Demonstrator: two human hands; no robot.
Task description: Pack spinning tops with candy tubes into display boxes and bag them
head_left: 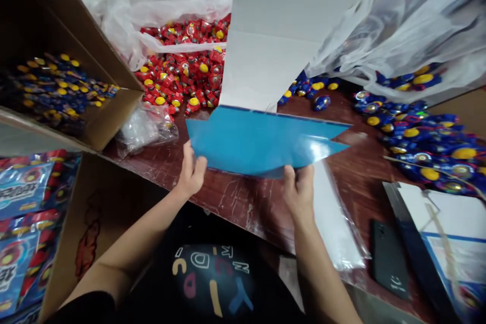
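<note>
Both my hands grip the near edge of a creased cardboard sheet (250,139), glossy blue on its near panel with pointed tabs at the sides. Its white panels (269,63) stand up at the far side. My left hand (193,172) pinches the left corner, thumb toward me. On the right part of the same edge, my right hand (299,190) is closed, its fingertips partly hidden by the card. Below the sheet and beside my right wrist lies a clear plastic bag with white sheets (336,217) on the dark red tabletop (235,192).
Red toys (182,76) pile up behind on the left, and blue toys (429,147) on the right. A cardboard box (117,116) with blue toys stands at left; packaged toys (26,187) fill another below. A phone (389,258) lies near flat printed cartons (455,228).
</note>
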